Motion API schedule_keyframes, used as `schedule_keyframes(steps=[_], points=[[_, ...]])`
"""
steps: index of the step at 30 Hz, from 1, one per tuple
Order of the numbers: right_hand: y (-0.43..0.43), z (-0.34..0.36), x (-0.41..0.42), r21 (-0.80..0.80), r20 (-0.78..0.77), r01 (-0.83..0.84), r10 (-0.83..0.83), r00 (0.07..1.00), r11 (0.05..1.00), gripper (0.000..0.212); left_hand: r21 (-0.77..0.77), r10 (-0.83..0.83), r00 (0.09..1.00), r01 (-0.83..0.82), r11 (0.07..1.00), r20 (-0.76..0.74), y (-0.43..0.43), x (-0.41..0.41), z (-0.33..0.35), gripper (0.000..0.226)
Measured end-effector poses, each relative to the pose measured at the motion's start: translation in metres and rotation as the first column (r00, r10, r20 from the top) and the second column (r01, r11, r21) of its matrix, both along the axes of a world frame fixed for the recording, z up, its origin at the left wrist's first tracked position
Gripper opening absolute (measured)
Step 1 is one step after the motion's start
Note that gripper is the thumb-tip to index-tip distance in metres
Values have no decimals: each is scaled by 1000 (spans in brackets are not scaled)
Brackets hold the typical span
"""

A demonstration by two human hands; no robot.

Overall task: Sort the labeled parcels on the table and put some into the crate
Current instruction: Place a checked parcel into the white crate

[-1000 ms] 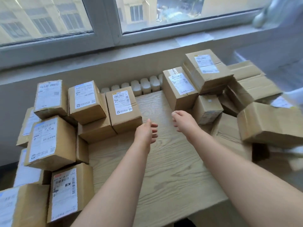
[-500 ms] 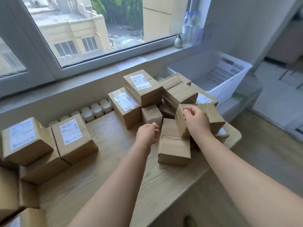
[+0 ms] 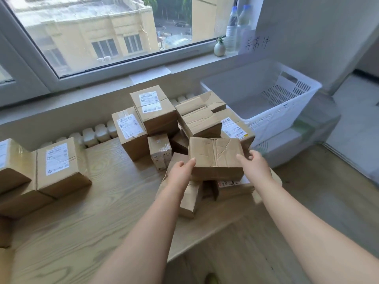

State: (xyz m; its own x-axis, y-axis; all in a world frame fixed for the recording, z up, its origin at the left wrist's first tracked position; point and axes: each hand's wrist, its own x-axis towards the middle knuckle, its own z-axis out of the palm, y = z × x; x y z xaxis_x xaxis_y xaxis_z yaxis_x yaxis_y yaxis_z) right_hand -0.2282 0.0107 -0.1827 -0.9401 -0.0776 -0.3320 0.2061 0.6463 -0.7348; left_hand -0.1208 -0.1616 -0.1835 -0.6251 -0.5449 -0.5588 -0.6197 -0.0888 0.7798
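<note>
A plain upper-floor room set up as a small parcel-sorting station. A light wood-grain counter (image 3: 92, 212) under a wide grey-framed window (image 3: 51, 64) is stacked with brown cardboard parcels with white printed labels (image 3: 155, 111). A white perforated plastic crate (image 3: 297, 111) sits at centre right. Through the glass, upper left, a yellow building's upper storeys show. A white ribbed radiator (image 3: 96, 133) lines the wall behind the counter, and a wood-plank floor (image 3: 307, 191) lies lower right.

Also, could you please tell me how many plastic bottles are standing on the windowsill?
2. One bottle stands beside the small vase; the other bottle is just right of it, by the wall. Both are in plain view.
</note>
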Motion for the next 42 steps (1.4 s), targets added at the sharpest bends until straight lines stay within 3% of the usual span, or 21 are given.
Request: schedule_keyframes(steps=[2,6,11,15,19,24,28,29,33,34,37,38,42], points=[[1,-4,-2,-28,61,-36,37,997,999,65,41,-14,1000,13,999,8,4,0,-1,69],[5,-13,-2,-109,106,-53,65,992,993,47,103,-24,1000,24,994,-5,14,1,-2,60],[0,-11,7,-210,126,35,-9,992,977,52,132,89,994,-80,988,-67,9,4,-1,59],[-8,-5,20,-323,186,102,-43,982,941,61,299,240,959,-188,936,-149,2,12,7,46],[-18,-1,37,-434,215,106,-11,977,895,54,317,345,894,-252,914,-284,-10,23,17,54],[-25,8,47,-422,78,-44,85,993,905,83,212,233,897,-161,964,-376,-49,48,44,68],[-37,23,52,-361,51,-234,270,962,903,85,200,110,932,-42,979,-345,-73,67,50,59],[-41,26,56,-380,89,-270,326,941,885,83,217,96,933,-20,976,-346,-75,70,48,58],[-52,26,73,-468,170,-333,453,875,819,26,299,175,908,-58,952,-381,-79,76,37,50],[-52,23,75,-492,177,-311,443,879,814,24,306,191,905,-72,949,-380,-78,77,35,53],[-56,20,86,-592,201,-204,388,900,780,34,387,240,893,-82,918,-381,-77,80,27,113],[-57,18,87,-618,207,-161,357,911,770,34,402,226,895,-58,914,-385,-74,80,28,117],[-67,22,93,-651,190,-97,285,940,753,40,291,93,905,35,956,-415,-56,75,29,62]])
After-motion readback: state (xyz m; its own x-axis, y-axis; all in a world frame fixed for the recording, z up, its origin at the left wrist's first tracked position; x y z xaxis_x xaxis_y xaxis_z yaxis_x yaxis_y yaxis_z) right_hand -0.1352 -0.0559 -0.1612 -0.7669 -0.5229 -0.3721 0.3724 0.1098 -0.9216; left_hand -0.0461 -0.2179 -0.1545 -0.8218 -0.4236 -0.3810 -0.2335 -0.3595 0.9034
